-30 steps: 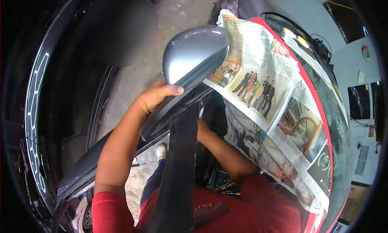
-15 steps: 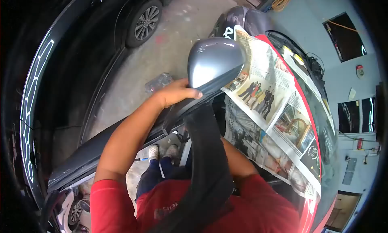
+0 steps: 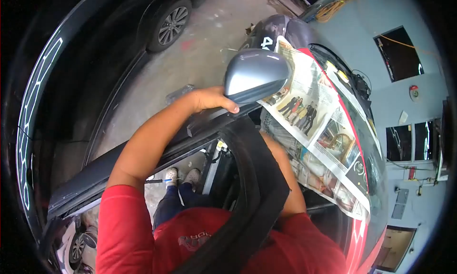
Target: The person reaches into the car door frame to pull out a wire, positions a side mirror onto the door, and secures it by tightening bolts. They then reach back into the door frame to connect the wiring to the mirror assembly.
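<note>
A silver-grey car side mirror (image 3: pixel 257 74) sits on a dark car door (image 3: pixel 90 181) that stands open before me. My left hand (image 3: pixel 214 100) is closed around the mirror's lower edge, thumb on the near side and the other fingers hidden behind it. The door's black window frame (image 3: pixel 259 179) runs up close to my chest. My right forearm (image 3: pixel 285 171) passes behind that frame, which hides my right hand. Sheets of newspaper (image 3: pixel 309 102) cover the car's body beside the mirror.
Left of me stands a dark car with a spoked wheel (image 3: pixel 174 25). A clear plastic item (image 3: pixel 179 94) lies on the concrete floor (image 3: pixel 209 41). The windshield (image 3: pixel 376 155) is at the right, near a grey-blue wall (image 3: pixel 366 17). An orange cable (image 3: pixel 337 6) hangs at the back.
The window frame has shifted to the right, and more of my right forearm and the gap beside the frame show. My left hand has stayed on the mirror. The view has turned slightly.
</note>
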